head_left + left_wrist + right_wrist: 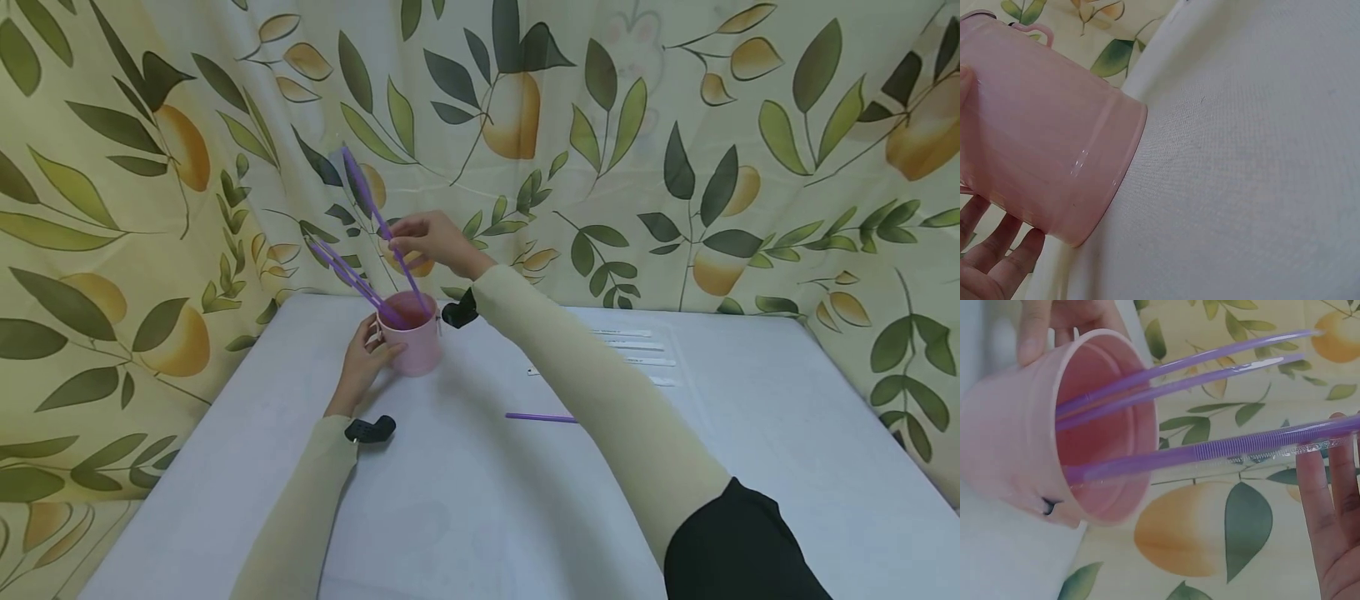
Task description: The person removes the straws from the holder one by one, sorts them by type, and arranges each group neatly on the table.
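Note:
My left hand [363, 360] holds the side of a small pink bucket [417, 353], thumb on the near side and fingers around the left. In the left wrist view, the base of the bucket meets the white table. Above it, my right hand [437, 242] pinches a purple bendy straw [1166, 457] in clear wrapping. That straw slants up from inside the bucket, its lower end within the rim and its ribbed part near my fingers. Two other purple straws [1210, 357] lean out of the bucket to the left in the head view.
One purple straw [540, 417] lies on the white table [450, 517], partly hidden by my right sleeve. Several white strips [651, 362] with small print lie behind that forearm. A curtain [465, 75] with leaves and fruit hangs along the table's back edge.

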Available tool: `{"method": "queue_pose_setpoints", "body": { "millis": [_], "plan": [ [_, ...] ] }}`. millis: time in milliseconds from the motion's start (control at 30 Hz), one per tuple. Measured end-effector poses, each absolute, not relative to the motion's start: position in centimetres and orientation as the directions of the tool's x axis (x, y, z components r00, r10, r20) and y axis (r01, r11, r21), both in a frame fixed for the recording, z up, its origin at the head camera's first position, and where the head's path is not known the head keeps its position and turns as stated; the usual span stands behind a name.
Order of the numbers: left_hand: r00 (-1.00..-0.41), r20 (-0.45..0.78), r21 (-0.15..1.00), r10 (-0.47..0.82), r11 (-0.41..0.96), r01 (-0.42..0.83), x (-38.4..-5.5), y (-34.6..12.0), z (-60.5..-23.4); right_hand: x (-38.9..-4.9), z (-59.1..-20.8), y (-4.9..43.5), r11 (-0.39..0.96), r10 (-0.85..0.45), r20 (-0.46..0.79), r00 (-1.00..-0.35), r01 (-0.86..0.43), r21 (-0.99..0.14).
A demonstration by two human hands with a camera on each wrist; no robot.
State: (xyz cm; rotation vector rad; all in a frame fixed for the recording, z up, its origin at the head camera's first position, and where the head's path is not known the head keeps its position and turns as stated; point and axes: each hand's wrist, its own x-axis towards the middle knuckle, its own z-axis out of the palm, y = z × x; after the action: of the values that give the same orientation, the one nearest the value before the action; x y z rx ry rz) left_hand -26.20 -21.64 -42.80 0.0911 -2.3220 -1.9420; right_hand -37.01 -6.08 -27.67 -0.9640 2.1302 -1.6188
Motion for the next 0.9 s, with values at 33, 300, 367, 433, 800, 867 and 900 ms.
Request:
{"method": "queue_pose_setpoints", "body": {
  "millis": [33,300,367,433,800,867,900],
  "plan": [
    [-0.992,0.048,0.984,-0.118,0.178,0.026,-26.2,-21.7,-42.8,-37.0,-27.6,-5.9,0.140,-0.666,0.158,-0.729,-0.330,-0.934],
    [-0.993,0.044,0.984,-0.106,0.175,0.025,-26.2,-21.7,-42.7,-36.7,-26.6,-4.9,0.146,-0.674,0.185,-0.715,-0.375,-0.916],
    [-0.993,0.045,0.987,-0.108,0.160,0.027,-26.6,-21.9,-43.2,-36.7,-26.2,-4.7,0.154,-0.670,0.192,-0.717,-0.387,-0.909],
    [-0.993,0.048,0.987,-0.110,0.159,0.030,-27.0,-22.2,-43.7,-36.6,-25.8,-4.5,0.155,-0.668,0.196,-0.718,-0.392,-0.907],
    [-0.983,0.106,0.969,-0.147,0.237,0.070,-27.5,-22.9,-44.1,-35.6,-24.3,-2.9,0.189,-0.682,0.193,-0.705,-0.425,-0.885],
    [-0.985,0.103,0.970,-0.142,0.232,0.068,-27.4,-22.9,-43.9,-35.4,-24.3,-2.5,0.217,-0.688,0.174,-0.704,-0.428,-0.877],
    [-0.986,0.099,0.972,-0.137,0.227,0.066,-27.4,-22.8,-43.8,-35.3,-24.4,-2.4,0.228,-0.691,0.166,-0.704,-0.430,-0.873]
  ]
}}
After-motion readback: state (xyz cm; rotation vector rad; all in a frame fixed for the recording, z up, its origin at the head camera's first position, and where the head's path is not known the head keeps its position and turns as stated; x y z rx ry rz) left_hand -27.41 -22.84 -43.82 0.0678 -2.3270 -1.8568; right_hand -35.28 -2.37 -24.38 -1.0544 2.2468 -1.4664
